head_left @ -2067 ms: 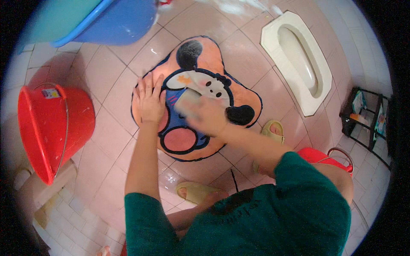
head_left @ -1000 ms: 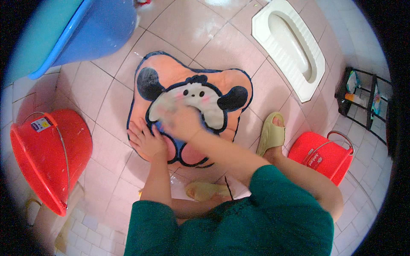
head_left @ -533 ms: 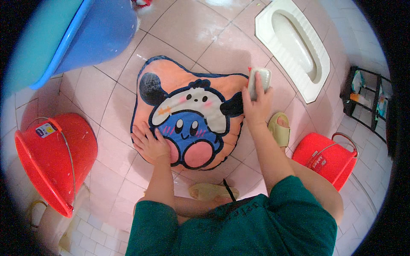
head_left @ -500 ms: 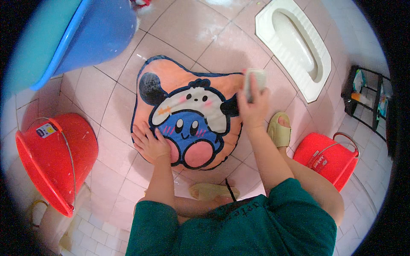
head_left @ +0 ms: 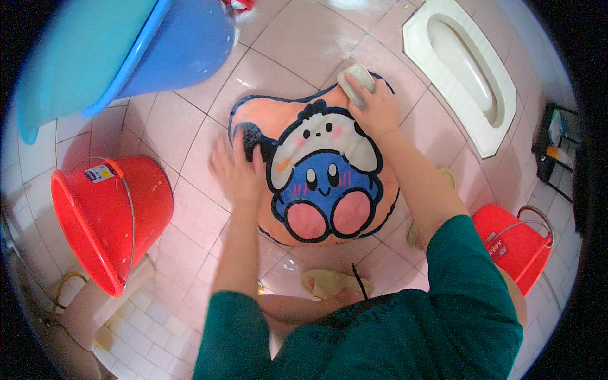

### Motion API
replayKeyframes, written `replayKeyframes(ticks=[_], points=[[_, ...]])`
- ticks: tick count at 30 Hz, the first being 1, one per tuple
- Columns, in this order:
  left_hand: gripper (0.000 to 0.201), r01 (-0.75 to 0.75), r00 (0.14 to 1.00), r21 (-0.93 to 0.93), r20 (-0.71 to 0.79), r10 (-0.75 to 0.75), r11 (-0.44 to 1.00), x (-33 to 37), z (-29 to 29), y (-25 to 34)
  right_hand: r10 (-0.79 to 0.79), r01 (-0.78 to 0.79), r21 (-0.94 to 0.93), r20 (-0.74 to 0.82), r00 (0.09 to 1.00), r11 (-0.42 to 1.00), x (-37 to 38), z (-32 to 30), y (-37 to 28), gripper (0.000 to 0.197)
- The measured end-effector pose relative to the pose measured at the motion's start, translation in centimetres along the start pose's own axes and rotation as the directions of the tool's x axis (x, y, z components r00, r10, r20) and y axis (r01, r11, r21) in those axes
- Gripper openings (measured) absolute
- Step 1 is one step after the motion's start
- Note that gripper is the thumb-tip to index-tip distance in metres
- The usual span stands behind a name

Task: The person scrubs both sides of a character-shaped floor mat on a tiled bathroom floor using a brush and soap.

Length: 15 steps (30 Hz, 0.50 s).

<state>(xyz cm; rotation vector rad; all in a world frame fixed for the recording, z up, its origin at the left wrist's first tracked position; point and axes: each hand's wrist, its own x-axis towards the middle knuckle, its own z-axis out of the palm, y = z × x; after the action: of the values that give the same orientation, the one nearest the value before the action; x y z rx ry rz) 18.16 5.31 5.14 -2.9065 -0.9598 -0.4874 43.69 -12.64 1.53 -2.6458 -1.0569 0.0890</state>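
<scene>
On the tiled floor lies an orange cushion with a dark blue edge, printed with a blue cartoon figure in a white animal hood. My right hand is closed around a pale, rounded scrubbing brush at the cushion's upper right corner. Its underside is hidden. My left hand is at the cushion's left side by the dark printed ear, fingers spread and a little blurred, holding nothing. Whether it presses on the cloth, I cannot tell.
A red bucket stands at left, below a large blue tub and a teal basin. At upper right is a white squat toilet. Another red bucket and a black rack are at right. A slipper shows near me.
My left hand has moved up from the cushion's lower left to beside the printed ear. My right hand has carried the brush onto the upper right corner. The whole view has shifted.
</scene>
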Motion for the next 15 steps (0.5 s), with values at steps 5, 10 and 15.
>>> replayKeyframes(ticks=[5,10,15], points=[[0.043,0.233,0.961,-0.279,0.212,-0.177,0.932,2.1,6.2,-3.1,-0.035,0.036,0.027,-0.062,0.997,0.999,0.9,0.4,-1.9,0.060],[0.039,0.438,0.898,-0.203,0.044,-0.438,0.876,-5.1,6.3,0.1,-0.109,0.000,0.282,0.371,0.922,0.959,-2.8,0.4,-15.0,0.059],[0.036,0.563,0.826,-0.103,0.090,-0.556,0.820,-7.5,5.7,-0.2,-0.411,0.299,0.291,0.495,0.765,0.909,-2.2,2.4,-12.3,0.059]])
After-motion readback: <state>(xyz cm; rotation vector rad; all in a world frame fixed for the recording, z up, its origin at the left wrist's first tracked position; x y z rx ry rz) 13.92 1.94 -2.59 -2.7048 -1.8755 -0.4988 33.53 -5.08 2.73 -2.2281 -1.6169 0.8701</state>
